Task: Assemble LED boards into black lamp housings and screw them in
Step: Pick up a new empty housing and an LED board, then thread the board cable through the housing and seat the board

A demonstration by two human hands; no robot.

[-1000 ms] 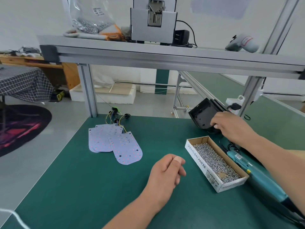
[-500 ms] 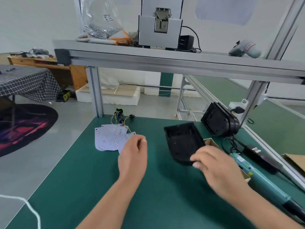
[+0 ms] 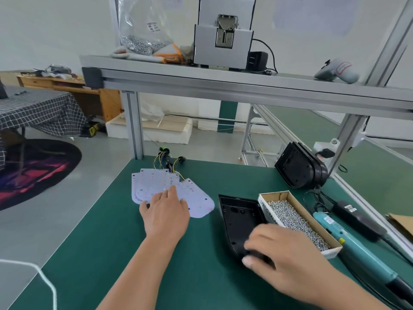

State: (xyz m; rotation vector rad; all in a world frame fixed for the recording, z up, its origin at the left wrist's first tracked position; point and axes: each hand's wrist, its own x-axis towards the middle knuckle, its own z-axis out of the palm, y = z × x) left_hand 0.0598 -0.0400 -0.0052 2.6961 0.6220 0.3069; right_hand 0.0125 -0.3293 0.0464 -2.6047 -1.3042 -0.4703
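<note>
Since the frame half a second back, the housing (image 3: 240,220) has come down from mid-air and now lies on the worktop (image 3: 111,253), open side up. Over the same interval the left hand (image 3: 166,211) has moved forward onto the boards (image 3: 196,198).

Right hand (image 3: 283,253): fingers curled over the near end of the housing, thumb at its near edge, gripping it. The near end is hidden under the hand.

Left hand: palm down, fingers nearly straight and spread, resting on top of the boards. It grips nothing.

Housing: right of centre, long axis running away from the person, holes visible in its floor. Its right side sits close against the box (image 3: 273,194); whether the two touch cannot be told.

Boards: several pale, round-ended boards overlap in a loose fan left of the housing, apart from it. Wires (image 3: 164,158), yellow and dark, run from their far ends toward the back edge of the worktop.

Box: open cardboard, filled with screws (image 3: 295,220). A teal screwdriver (image 3: 348,240) lies just beside its right wall, roughly parallel to it.

Stack (image 3: 297,168): further black housings stand on edge at the back right corner, well apart from the one in hand.

Shelf (image 3: 290,80): overhead, carrying a grey machine, a clear bag and a grey handheld device.
</note>
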